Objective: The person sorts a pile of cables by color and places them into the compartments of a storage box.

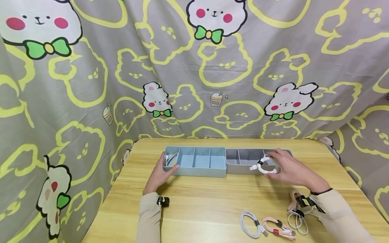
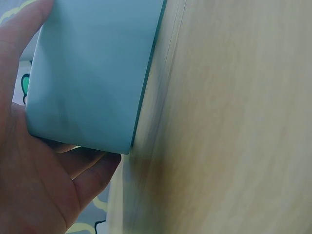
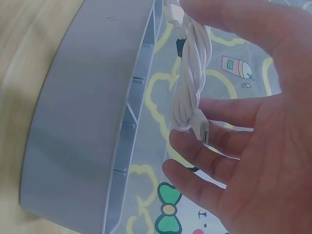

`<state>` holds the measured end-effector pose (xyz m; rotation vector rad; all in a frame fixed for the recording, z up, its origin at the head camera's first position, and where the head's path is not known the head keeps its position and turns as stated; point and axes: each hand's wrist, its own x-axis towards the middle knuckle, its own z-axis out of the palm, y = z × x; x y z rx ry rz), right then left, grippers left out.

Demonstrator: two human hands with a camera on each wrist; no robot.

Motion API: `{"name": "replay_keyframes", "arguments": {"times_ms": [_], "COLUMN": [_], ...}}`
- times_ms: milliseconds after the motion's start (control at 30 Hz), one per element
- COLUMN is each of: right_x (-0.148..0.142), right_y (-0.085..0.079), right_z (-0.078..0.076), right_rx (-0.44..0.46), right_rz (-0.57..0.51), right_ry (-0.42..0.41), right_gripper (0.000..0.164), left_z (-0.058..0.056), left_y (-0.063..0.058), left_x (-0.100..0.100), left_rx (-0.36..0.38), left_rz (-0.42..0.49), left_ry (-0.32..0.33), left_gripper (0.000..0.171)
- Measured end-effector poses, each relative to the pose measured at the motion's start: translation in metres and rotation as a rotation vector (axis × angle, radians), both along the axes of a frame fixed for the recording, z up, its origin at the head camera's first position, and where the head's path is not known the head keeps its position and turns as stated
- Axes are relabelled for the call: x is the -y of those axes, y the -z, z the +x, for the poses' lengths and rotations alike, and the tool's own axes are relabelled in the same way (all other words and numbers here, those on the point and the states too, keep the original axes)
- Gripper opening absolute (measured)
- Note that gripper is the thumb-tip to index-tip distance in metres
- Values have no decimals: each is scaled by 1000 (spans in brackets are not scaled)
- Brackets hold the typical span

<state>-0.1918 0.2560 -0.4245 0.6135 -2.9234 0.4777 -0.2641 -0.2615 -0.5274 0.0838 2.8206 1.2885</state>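
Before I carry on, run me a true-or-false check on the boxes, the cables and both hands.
1. The left hand grips the left end of the blue box. True.
2. The right hand holds a coiled white cable near the gray box. True.
3. The blue box stands to the right of the gray box. False: it stands to the left.
4. All four compartments of the blue box are empty. False: a thin cable lies in the leftmost one.
5. A loose white cable lies on the table, to the left of a pink cable with a red band. True.
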Motion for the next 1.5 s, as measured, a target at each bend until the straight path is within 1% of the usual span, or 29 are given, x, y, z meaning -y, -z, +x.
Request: {"name": "replay_keyframes", "arguments": {"times_ms": [667, 1000, 1267, 1500], "right_x": [7, 11, 16, 19], "right_y": [-8, -10, -15, -18], "right_z": [-20, -28, -33, -38], "right_rx": [-26, -78, -54, -82], "right_rz": [-13, -19, -10, 6], "right_ry": [-7, -14, -14, -34], "right_gripper": [82, 78, 77, 74], "left_z": [-1, -1, -1, -2], "left_y": [0, -1, -1, -1], "left_x": [-1, -1, 0, 0], "left_rx": [-6, 1, 8, 8], "left_rz": [-10, -6, -12, -16], "left_ry": [-3, -2, 4, -6], "left_gripper": [118, 119, 118, 118]}}
